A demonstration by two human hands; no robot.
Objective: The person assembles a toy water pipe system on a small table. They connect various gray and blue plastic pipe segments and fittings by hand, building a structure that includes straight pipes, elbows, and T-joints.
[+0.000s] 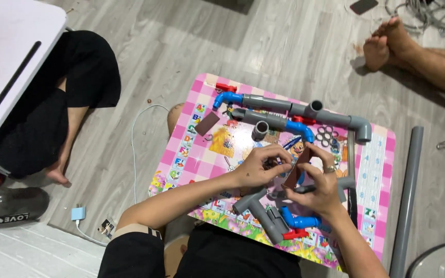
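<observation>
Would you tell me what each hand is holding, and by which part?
The right hand pinches a brown rectangular piece by its upper edge. The left hand meets it there; its own hold cannot be told.

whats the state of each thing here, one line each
left hand: fingers pinched on something small, hidden
right hand: gripping brown rectangular piece, held upright
long grey plastic pipe assembly with blue elbow: joined, flat on pink checked play table
short grey pipe stub: loose, standing on end
long grey pipe: lying on floor

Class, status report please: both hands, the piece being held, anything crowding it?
Left hand and right hand pinching brown strip. Grey pipe assemblies crowd the pink table.
</observation>
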